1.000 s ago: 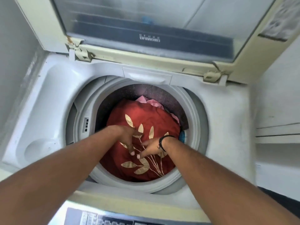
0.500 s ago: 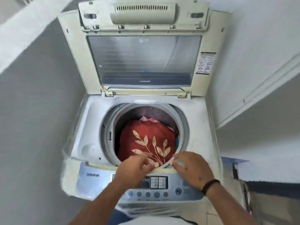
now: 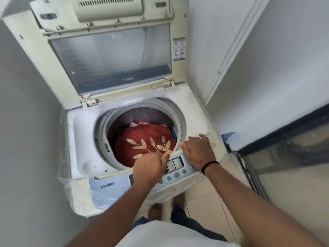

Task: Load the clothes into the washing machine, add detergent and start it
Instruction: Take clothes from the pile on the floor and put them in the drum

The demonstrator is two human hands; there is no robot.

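Red leaf-patterned cloth [image 3: 146, 138] fills open washing machine [image 3: 80, 132] drum (lid upright).

The washing machine [image 3: 195, 111] stands open on the tiled floor [image 3: 213, 198], red cloth [image 3: 142, 134] inside.

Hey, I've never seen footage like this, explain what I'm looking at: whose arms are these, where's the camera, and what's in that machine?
This is one picture, from a camera worn on a person's head, looking forward and down. The two bare arms are that person's own.

Below them stands a top-loading washing machine with its lid raised. In the drum lies a red cloth with a gold leaf pattern; a bit of pink fabric and something blue show behind it.

The left hand hovers at the drum's front edge, over the control panel. The right hand, a black band at its wrist, rests flat on the machine's top beside the drum. Neither hand holds anything. No detergent is in sight.
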